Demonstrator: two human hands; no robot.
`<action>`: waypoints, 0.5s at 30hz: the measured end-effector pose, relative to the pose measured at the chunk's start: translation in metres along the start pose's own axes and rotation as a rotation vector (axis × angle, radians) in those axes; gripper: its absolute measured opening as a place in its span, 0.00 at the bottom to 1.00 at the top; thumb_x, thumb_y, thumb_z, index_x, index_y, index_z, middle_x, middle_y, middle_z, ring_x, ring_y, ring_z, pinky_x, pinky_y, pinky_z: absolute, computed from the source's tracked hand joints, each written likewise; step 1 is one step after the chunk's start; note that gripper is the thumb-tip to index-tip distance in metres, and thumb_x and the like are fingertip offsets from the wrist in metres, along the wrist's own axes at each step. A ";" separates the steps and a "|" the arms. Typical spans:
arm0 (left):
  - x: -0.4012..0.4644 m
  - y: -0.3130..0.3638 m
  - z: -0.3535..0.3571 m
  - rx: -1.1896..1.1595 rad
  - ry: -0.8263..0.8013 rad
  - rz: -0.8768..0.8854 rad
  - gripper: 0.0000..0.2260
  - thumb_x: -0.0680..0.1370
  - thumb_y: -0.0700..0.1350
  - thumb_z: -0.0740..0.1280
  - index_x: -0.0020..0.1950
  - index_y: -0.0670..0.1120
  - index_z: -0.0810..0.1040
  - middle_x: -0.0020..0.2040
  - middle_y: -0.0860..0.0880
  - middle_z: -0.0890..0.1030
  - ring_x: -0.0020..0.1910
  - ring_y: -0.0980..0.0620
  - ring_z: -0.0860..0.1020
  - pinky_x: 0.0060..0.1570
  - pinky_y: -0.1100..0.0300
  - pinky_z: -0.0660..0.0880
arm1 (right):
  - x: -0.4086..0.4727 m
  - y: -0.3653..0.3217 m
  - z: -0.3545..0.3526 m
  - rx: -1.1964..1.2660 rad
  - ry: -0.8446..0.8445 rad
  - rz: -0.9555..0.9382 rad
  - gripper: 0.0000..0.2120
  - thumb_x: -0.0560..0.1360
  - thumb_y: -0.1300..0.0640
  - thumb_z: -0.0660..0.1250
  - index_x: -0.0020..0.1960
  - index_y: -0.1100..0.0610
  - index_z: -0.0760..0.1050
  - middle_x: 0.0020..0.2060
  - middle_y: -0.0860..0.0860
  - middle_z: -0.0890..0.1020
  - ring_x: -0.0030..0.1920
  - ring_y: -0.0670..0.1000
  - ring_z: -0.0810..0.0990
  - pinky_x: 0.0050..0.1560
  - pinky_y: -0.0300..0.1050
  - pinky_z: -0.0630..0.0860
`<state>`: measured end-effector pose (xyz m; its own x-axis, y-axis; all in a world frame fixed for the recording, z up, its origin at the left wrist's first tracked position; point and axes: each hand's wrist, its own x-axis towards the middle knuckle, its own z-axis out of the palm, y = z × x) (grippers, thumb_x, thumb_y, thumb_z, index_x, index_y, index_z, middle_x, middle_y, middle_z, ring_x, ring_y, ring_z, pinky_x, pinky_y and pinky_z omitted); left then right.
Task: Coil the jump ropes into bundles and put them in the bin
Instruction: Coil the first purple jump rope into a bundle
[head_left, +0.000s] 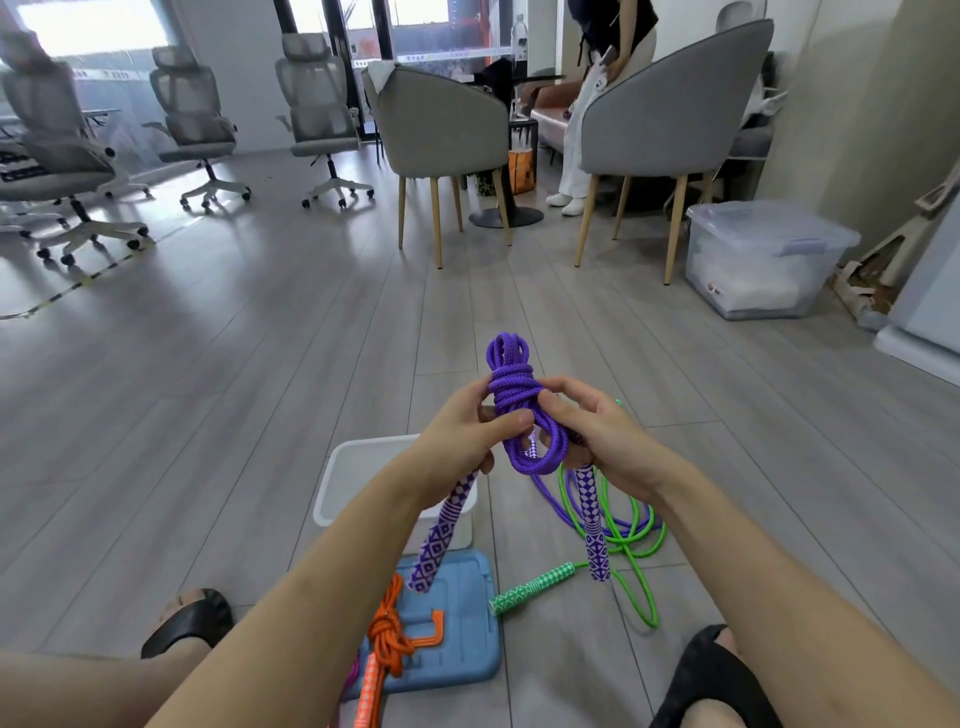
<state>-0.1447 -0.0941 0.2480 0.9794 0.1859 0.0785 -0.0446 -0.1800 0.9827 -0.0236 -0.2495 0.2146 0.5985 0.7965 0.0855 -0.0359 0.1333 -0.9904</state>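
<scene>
Fingers of my left hand (457, 441) and right hand (597, 436) curl round the purple jump rope (511, 395), keeping its wraps tight before the bin (332, 499).

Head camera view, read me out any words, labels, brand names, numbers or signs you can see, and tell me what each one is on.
No text can be read.
Clear storage box: small red-and-white sticker on its front, too small to read.
Banner strip on the far window: marks too blurred to read.
Purple jump rope handles, green jump rope handle: woven diamond patterns only, no lettering.
White bin, blue lid: no print visible.
</scene>
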 end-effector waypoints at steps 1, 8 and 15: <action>0.001 0.000 0.001 -0.033 0.021 0.002 0.13 0.81 0.42 0.69 0.66 0.46 0.76 0.42 0.49 0.84 0.41 0.49 0.77 0.30 0.61 0.69 | 0.000 0.003 -0.002 0.012 0.010 -0.030 0.14 0.80 0.47 0.68 0.61 0.53 0.80 0.34 0.53 0.72 0.30 0.49 0.63 0.31 0.44 0.57; 0.007 0.002 -0.001 -0.219 0.095 -0.036 0.05 0.83 0.40 0.65 0.56 0.41 0.77 0.41 0.47 0.80 0.33 0.56 0.75 0.27 0.64 0.66 | -0.002 0.025 -0.017 -0.192 -0.022 -0.066 0.15 0.79 0.66 0.71 0.64 0.58 0.79 0.51 0.54 0.86 0.49 0.47 0.81 0.57 0.43 0.78; 0.011 0.010 -0.011 -0.366 0.109 -0.084 0.07 0.84 0.42 0.63 0.49 0.41 0.76 0.37 0.50 0.80 0.28 0.58 0.73 0.26 0.66 0.66 | 0.006 0.066 -0.030 -0.475 0.223 0.091 0.03 0.79 0.55 0.72 0.50 0.52 0.78 0.38 0.49 0.83 0.38 0.44 0.77 0.47 0.49 0.74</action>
<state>-0.1360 -0.0835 0.2601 0.9568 0.2906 -0.0069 -0.0515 0.1928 0.9799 0.0012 -0.2537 0.1464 0.7675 0.6406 0.0227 0.2396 -0.2538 -0.9371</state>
